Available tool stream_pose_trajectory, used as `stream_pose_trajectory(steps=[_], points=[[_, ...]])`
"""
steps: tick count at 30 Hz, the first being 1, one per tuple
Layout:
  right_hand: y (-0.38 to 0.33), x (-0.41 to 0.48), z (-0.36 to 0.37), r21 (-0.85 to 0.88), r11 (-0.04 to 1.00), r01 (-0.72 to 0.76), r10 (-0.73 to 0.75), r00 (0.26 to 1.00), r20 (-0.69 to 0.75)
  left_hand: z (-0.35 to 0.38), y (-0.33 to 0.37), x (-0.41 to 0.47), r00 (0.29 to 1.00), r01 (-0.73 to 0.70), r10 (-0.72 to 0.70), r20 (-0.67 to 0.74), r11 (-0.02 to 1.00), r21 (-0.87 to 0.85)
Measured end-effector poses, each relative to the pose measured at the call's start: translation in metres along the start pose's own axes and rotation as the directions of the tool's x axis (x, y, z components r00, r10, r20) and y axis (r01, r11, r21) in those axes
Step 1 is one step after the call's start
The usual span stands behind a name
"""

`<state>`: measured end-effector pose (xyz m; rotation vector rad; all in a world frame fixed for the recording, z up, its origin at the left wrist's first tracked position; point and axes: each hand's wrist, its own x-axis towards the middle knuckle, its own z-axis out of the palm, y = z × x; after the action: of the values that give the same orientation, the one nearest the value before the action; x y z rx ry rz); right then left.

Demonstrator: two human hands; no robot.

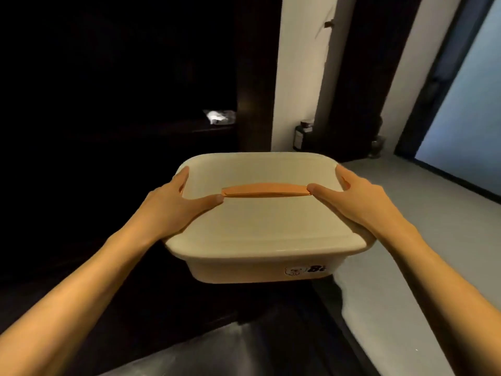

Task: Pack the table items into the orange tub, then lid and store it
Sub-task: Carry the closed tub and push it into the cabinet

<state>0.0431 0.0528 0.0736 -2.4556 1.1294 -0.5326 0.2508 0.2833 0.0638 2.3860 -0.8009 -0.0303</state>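
Resting between both hands in mid-air above the dark floor, the cream plastic tub (pixel 260 264) wears its cream lid (pixel 265 213), orange handle (pixel 264 191) flat. Left hand (pixel 173 204) and right hand (pixel 360 202) grip opposite sides.

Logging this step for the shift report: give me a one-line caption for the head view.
Both hands, left and right, carry the lidded tub by its sides toward a dark storage space.
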Motion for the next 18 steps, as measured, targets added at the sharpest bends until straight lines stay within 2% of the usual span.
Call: stream_pose_trajectory(steps=[3, 8, 13, 18], points=[[-0.081, -0.007, 0.040, 0.039, 0.985, 0.169, -0.172, 0.980, 0.105, -0.064, -0.069, -0.045, 0.983, 0.145, -0.143, -0.117, 0.989, 0.010], [-0.230, -0.049, 0.113, 0.161, 0.892, 0.421, -0.449, 0.867, 0.218, -0.162, -0.177, -0.129, 0.889, 0.369, -0.362, -0.282, 0.929, -0.027], [-0.384, -0.119, 0.198, 0.269, 0.771, 0.578, -0.637, 0.693, 0.337, -0.251, -0.291, -0.217, 0.717, 0.597, -0.554, -0.423, 0.801, -0.038], [-0.527, -0.210, 0.279, 0.382, 0.663, 0.644, -0.747, 0.535, 0.395, -0.329, -0.393, -0.297, 0.542, 0.736, -0.615, -0.572, 0.676, -0.029]])
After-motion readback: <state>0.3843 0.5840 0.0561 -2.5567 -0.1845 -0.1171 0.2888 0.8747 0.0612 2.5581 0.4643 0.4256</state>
